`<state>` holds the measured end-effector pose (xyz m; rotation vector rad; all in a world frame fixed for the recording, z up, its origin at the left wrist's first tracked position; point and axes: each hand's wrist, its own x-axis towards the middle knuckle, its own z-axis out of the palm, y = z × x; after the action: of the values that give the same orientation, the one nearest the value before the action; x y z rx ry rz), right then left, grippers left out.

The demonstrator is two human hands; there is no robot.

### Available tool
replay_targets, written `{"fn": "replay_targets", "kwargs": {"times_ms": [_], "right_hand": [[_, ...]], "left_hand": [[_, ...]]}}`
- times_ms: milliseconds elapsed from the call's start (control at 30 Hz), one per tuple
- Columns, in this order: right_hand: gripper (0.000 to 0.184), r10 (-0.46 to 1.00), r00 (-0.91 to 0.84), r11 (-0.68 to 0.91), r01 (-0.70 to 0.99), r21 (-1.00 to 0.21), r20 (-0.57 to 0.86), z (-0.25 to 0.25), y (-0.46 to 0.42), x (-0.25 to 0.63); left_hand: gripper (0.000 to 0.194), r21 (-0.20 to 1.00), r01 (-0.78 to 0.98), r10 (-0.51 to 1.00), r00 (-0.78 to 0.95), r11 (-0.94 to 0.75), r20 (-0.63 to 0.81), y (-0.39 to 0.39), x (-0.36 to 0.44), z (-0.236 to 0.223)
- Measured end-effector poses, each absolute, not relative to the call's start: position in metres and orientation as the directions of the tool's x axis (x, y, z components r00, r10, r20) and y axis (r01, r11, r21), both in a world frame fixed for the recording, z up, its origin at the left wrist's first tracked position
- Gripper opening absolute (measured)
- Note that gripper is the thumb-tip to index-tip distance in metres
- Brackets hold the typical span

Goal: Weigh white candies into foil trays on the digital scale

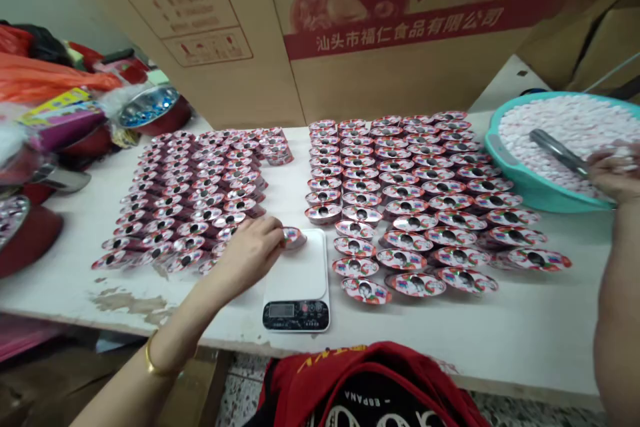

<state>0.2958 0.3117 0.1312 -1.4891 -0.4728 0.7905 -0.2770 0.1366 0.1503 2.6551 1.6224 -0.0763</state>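
Observation:
My left hand (257,247) pinches a small oval-topped, red-and-white printed container (294,238) at the back edge of the white digital scale (296,280). At the right, my right hand (613,173) is over a teal basin (545,193) full of small white and pinkish candies (555,113). Its blurred fingers are curled around several of the pale candies. A metal utensil (560,150) lies across the candies and runs under that hand; its far end is hidden. Rows of matching containers (360,213) stand right of the scale, and another block of containers (195,200) stands to its left.
A large printed cardboard box (400,73) backs the white table (435,333). At the left are red bowls (165,120) with shiny wrapped pieces, an orange plastic bag (50,77) and coloured packages. The table's front edge runs close to my body.

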Motion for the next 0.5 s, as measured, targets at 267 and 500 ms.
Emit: {"fn": "replay_targets", "kwargs": {"times_ms": [267, 500], "right_hand": [[0.043, 0.835, 0.395, -0.281, -0.293, -0.914, -0.383, 0.162, 0.286, 0.245], [0.026, 0.879, -0.249, -0.454, -0.180, -0.873, -0.406, 0.186, 0.227, 0.084]], "left_hand": [[0.023, 0.216, 0.895, 0.921, 0.375, -0.390, 0.109, 0.086, -0.271, 0.132], [0.015, 0.444, 0.871, 0.953, 0.082, -0.211, 0.292, 0.040, -0.295, 0.140]]}}
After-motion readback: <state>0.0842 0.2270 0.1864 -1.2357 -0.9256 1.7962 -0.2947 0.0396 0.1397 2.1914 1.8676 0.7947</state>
